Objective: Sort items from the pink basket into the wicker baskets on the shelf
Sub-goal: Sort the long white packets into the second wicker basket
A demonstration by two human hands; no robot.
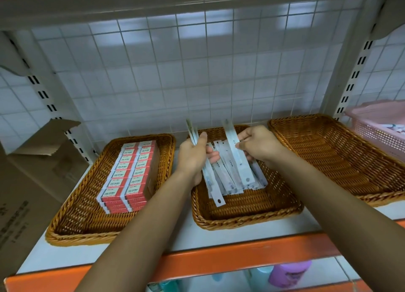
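Wicker trays stand three in a row on a white shelf with an orange front edge (pixel 241 254). Both hands work over the middle basket (pixel 241 220), where a pile of long, flat white packets (pixel 228 175) lies fanned across the floor, their far ends toward twelve o'clock. The left hand (pixel 191 158), at the ten o'clock side of that basket, is clenched round a thin bundle of packets (pixel 215 193), which runs slantwise from above the thumb down toward six o'clock. The right hand (pixel 260 145), at one o'clock, pinches a single packet (pixel 238 158) between thumb and fingertips, tilted up over the pile. At nine o'clock of the middle basket, the left basket (pixel 72 237) holds red-and-white boxes (pixel 131 171) stacked in two neat columns. At three o'clock, the right basket (pixel 328 151) shows its woven floor. Beyond it, at the picture's far three o'clock edge, stands the pink basket (pixel 377 136), only partly in view, with something pale inside that I cannot make out. A cardboard box (pixel 28 182) sits at the shelf's nine o'clock end.
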